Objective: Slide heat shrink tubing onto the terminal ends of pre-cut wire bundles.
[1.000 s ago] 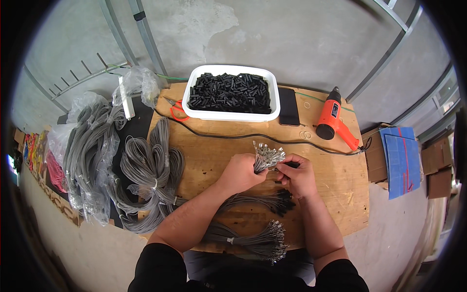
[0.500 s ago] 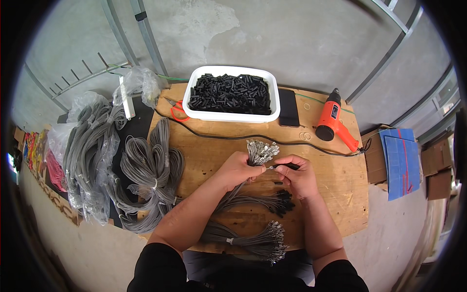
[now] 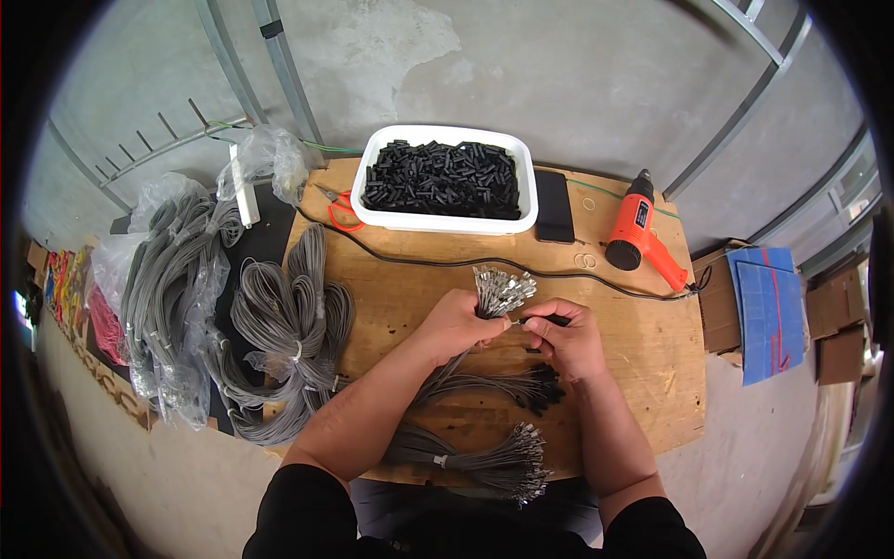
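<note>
My left hand (image 3: 461,328) is closed around a bundle of grey cables, its silvery metal terminals (image 3: 504,291) fanning out above the fist. Between the left thumb and finger, one cable end points toward my right hand (image 3: 566,341). That hand pinches a short black sleeve (image 3: 557,320) at this cable end; the fingers hide most of the sleeve, and how far it covers the terminal cannot be made out. Below the hands lie a cable bunch with black-sleeved ends (image 3: 540,387) and another bundle with bare metal ends (image 3: 521,463).
Behind the hands stands a white tub (image 3: 447,224) full of black sleeves. A red heat gun (image 3: 643,233), a dark phone (image 3: 554,210) and red-handled pliers (image 3: 343,211) flank it. A black cord (image 3: 419,262) crosses the wooden table. Coiled grey cables (image 3: 284,321) fill the left side.
My right hand has shifted slightly left toward the cable end, and less of the black sleeve shows between its fingers. The left hand stays nearly still.
</note>
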Demonstrator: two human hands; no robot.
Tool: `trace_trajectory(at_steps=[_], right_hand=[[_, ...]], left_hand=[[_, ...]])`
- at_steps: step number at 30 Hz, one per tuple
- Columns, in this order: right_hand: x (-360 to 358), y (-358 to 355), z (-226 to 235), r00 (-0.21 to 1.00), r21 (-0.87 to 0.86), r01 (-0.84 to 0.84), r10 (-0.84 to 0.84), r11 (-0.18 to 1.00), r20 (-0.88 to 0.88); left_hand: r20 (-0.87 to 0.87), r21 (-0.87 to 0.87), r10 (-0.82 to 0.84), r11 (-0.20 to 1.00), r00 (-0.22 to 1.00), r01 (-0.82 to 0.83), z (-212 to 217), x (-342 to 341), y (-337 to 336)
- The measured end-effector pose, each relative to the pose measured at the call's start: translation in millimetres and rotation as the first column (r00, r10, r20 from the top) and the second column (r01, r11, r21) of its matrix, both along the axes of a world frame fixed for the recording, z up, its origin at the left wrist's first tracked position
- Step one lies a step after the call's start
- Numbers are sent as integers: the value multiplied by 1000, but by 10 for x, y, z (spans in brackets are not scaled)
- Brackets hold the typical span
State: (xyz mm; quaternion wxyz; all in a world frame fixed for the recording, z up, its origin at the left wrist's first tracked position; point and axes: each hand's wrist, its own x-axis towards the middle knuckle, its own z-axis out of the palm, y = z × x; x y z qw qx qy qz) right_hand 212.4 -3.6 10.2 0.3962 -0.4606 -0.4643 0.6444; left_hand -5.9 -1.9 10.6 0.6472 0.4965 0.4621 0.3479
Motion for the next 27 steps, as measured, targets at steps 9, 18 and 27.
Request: trace_trajectory(at_steps=[9,18,27], right_hand=[[28,20,-8,990,-53,64,-70,997,-126],[164,113,-92,879,-256,-127,-11,958,-477],[130,100,-132,868,-274,-165,8,947,-496]], left_hand=[[133,11,-11,1000,991,9,-135,-33,30],[208,-97,-4,995,978,25,-119,6,18],[227,-114,4,993,974,22,-53,22,2]])
